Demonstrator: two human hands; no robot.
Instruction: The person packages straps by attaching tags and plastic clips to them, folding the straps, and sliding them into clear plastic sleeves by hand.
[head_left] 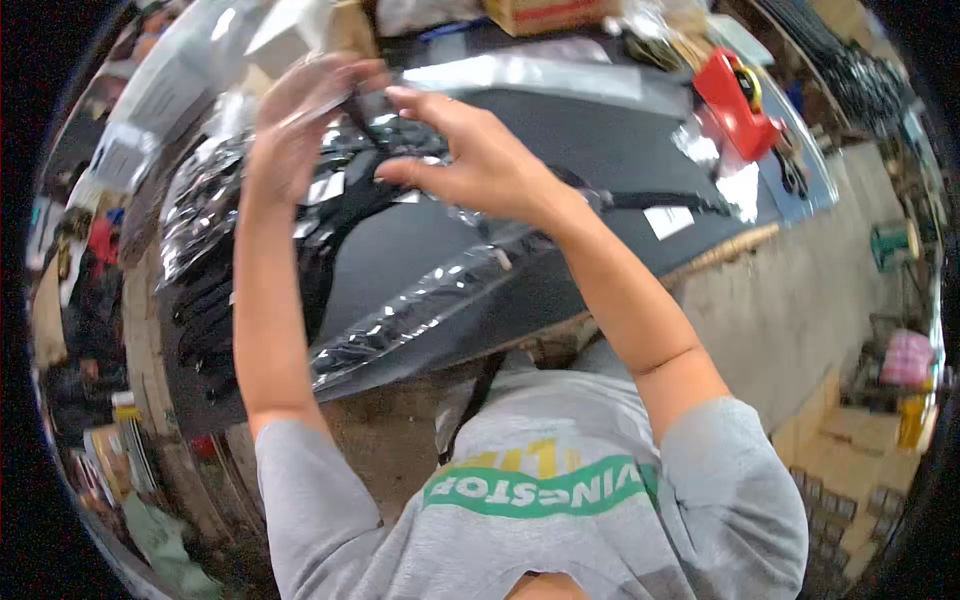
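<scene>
My left hand (305, 120) is raised over the far left of the table, blurred, with its fingers curled. Shiny clear film seems to lie against it, and a thin dark strip shows by its fingertips; what it grips is unclear. My right hand (480, 155) is just to the right, thumb and fingers apart around a gap. Below both hands, long black items (345, 215) lie beside a heap of glossy plastic-wrapped black packages (210, 200). A long clear plastic sleeve with dark contents (420, 295) runs diagonally across the dark tabletop (375, 265).
A red tape dispenser (735, 105) stands at the far right, with black-handled scissors (792, 175) beside it. A white label (668, 221) lies near a black wrapped piece (665, 200). Clear plastic film (540, 75) stretches along the back, near a cardboard box (550, 14).
</scene>
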